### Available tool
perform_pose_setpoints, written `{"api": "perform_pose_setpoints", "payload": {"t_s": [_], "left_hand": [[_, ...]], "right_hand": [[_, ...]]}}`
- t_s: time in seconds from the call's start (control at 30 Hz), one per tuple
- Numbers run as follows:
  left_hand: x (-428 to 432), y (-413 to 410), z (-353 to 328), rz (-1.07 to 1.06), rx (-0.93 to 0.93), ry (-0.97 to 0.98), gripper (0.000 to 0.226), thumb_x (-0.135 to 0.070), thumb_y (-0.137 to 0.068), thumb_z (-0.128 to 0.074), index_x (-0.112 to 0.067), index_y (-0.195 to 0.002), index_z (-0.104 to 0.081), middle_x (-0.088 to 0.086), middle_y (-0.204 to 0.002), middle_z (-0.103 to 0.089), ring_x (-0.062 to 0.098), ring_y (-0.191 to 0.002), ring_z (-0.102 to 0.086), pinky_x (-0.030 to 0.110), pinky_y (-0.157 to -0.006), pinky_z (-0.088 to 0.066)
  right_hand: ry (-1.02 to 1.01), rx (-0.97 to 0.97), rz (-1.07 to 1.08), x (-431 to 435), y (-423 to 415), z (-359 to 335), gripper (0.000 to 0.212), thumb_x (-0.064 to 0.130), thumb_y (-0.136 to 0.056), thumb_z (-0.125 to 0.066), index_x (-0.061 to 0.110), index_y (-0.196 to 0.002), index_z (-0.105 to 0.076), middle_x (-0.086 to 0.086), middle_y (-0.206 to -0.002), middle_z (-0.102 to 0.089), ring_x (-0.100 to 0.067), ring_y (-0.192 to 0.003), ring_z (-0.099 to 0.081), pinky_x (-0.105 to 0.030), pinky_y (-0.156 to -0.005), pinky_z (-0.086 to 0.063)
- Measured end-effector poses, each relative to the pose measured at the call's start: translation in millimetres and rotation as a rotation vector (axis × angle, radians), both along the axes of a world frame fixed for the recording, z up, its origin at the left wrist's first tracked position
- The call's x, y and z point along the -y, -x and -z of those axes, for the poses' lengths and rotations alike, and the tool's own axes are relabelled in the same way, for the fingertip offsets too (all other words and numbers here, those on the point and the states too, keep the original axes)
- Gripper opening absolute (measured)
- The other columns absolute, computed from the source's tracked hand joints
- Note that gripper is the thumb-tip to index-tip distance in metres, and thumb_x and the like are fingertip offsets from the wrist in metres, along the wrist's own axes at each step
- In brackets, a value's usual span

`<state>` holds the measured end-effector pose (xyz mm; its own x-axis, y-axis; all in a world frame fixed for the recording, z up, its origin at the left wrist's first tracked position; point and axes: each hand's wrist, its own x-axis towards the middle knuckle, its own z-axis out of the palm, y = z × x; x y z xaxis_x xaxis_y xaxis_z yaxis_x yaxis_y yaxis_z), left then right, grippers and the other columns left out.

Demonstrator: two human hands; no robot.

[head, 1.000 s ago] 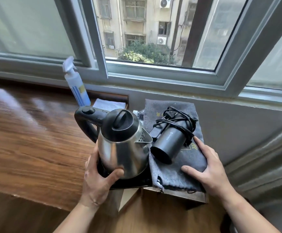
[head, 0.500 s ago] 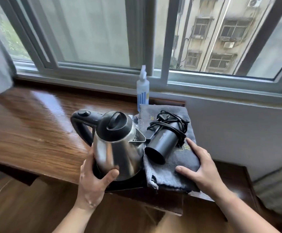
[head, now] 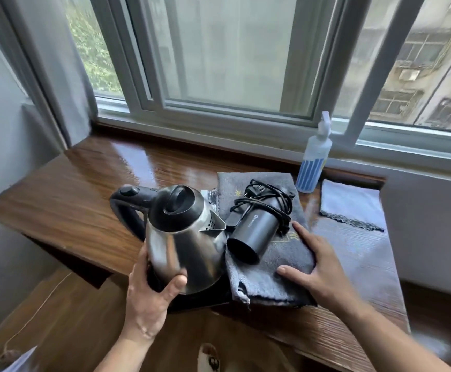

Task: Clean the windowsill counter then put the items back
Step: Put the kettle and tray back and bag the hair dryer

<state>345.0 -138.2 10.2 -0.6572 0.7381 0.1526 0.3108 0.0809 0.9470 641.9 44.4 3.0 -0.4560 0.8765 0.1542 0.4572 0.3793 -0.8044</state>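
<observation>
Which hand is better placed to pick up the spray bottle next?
Probably the right hand: it lies flat on the grey cloth, on the spray bottle side, while the left hand holds the kettle.

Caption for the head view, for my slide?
Left hand grips the kettle; right hand rests on the grey cloth under the hair dryer, on the counter.

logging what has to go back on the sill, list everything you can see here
counter: one, brown wood, below window
kettle: one, steel with black lid and handle, front middle
black base: one, black, under the kettle
grey pouch: one, dark grey, right of kettle
hair dryer: one, black, cord wrapped round, lying on grey pouch
spray bottle: one, white with blue stripes, upright by window
cloth: one, blue-grey, flat on counter, far right
left hand: one, grips kettle's lower body
right hand: one, rests on grey pouch
</observation>
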Motion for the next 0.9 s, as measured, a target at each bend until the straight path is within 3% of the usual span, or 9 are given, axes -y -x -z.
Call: {"api": "perform_pose_setpoints", "payload": {"t_s": [0.13,0.27,0.37,0.43,0.53,0.6,0.73,0.8,0.9], "left_hand": [[-3,56,14,-0.020,0.003,0.047,0.123,-0.091,-0.046,-0.076,-0.023,-0.145,-0.052,0.010,-0.124,-0.072,0.028,-0.125,-0.063,0.052,-0.111,-0.045],[-12,109,20,-0.035,0.013,0.068,0.118,-0.087,-0.048,-0.078,-0.021,-0.142,-0.054,0.013,-0.112,-0.076,0.025,-0.115,-0.070,0.043,-0.105,-0.052],[-15,150,25,-0.029,0.002,0.099,0.112,-0.087,-0.049,-0.078,-0.028,-0.141,-0.052,0.015,-0.109,-0.077,0.031,-0.111,-0.071,0.050,-0.102,-0.053],[-16,177,26,-0.003,-0.020,0.123,0.114,-0.089,-0.051,-0.076,-0.022,-0.140,-0.054,0.012,-0.108,-0.076,0.031,-0.109,-0.071,0.052,-0.100,-0.053],[-20,207,24,0.029,-0.054,0.101,0.111,-0.092,-0.053,-0.071,-0.020,-0.137,-0.055,0.006,-0.105,-0.077,0.025,-0.106,-0.071,0.035,-0.097,-0.052],[-22,226,23,0.031,-0.062,0.083,0.111,-0.093,-0.052,-0.070,-0.027,-0.139,-0.053,0.012,-0.110,-0.075,0.030,-0.110,-0.069,0.036,-0.101,-0.050],[-26,267,15,0.040,-0.070,0.095,0.103,-0.097,-0.051,-0.065,-0.035,-0.133,-0.051,0.011,-0.109,-0.073,0.028,-0.106,-0.068,0.006,-0.088,-0.044],[-26,292,15,0.072,-0.069,0.107,0.109,-0.097,-0.050,-0.065,-0.032,-0.136,-0.052,0.007,-0.113,-0.072,0.024,-0.108,-0.067,0.012,-0.092,-0.046],[-23,336,17,0.143,-0.082,0.151,0.123,-0.097,-0.051,-0.066,-0.014,-0.142,-0.053,0.012,-0.116,-0.073,0.032,-0.115,-0.067,0.032,-0.096,-0.049]], "right_hand": [[0.006,-0.007,-0.024,-11,55,15,0.104,0.086,-0.058,-0.073,0.055,-0.150,-0.034,0.012,-0.131,-0.052,-0.013,-0.125,-0.049,-0.039,-0.109,-0.041],[0.019,-0.008,-0.017,-18,107,25,0.104,0.086,-0.058,-0.072,0.055,-0.149,-0.034,0.011,-0.132,-0.052,-0.014,-0.127,-0.048,-0.045,-0.111,-0.041],[0.023,-0.005,-0.013,-18,143,26,0.104,0.086,-0.057,-0.072,0.056,-0.149,-0.034,0.013,-0.131,-0.051,-0.013,-0.125,-0.048,-0.044,-0.109,-0.042],[0.024,-0.002,-0.004,-17,164,27,0.105,0.087,-0.057,-0.072,0.056,-0.149,-0.033,0.012,-0.131,-0.052,-0.013,-0.126,-0.047,-0.043,-0.109,-0.041],[0.029,0.007,0.025,-13,191,27,0.105,0.087,-0.058,-0.072,0.055,-0.150,-0.033,0.009,-0.133,-0.052,-0.014,-0.128,-0.046,-0.046,-0.111,-0.040],[0.033,0.025,0.047,-8,209,24,0.105,0.087,-0.058,-0.072,0.056,-0.150,-0.032,0.009,-0.133,-0.051,-0.014,-0.128,-0.046,-0.046,-0.111,-0.040],[0.036,0.028,0.093,5,247,21,0.107,0.090,-0.055,-0.068,0.057,-0.150,-0.031,0.007,-0.134,-0.049,-0.013,-0.129,-0.043,-0.039,-0.111,-0.038],[0.041,0.040,0.125,10,268,21,0.106,0.088,-0.056,-0.069,0.057,-0.150,-0.032,0.007,-0.134,-0.049,-0.013,-0.128,-0.042,-0.037,-0.110,-0.037],[0.036,0.030,0.157,23,305,24,0.104,0.083,-0.057,-0.072,0.056,-0.150,-0.033,0.007,-0.134,-0.050,-0.013,-0.127,-0.043,-0.038,-0.111,-0.037]]}}
